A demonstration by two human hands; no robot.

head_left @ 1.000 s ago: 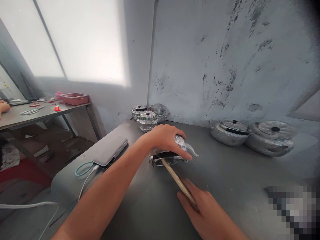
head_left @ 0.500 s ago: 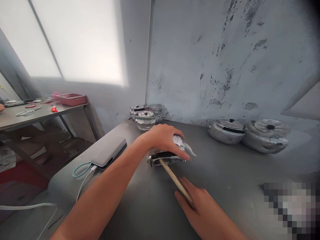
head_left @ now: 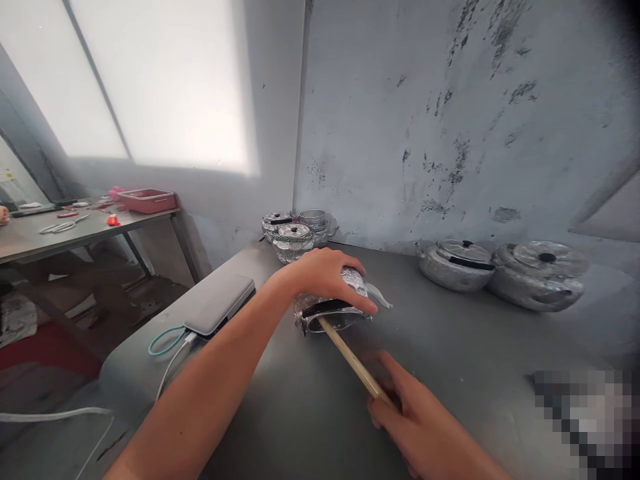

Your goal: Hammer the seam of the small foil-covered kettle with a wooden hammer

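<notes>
My left hand lies closed over a small silver kettle tipped on its side on the grey table; its spout points right and its black handle faces me. My right hand grips a wooden stick near its lower end. The stick's far tip reaches into the kettle's opening just under the black handle.
Several small silver pots stand at the table's back left corner, two larger lidded silver pots at the back right. A grey power bank with a teal cable lies left. Another table with a pink tray is further left.
My right hand has slid slightly right and down along the stick. The left hand and kettle stay in place.
</notes>
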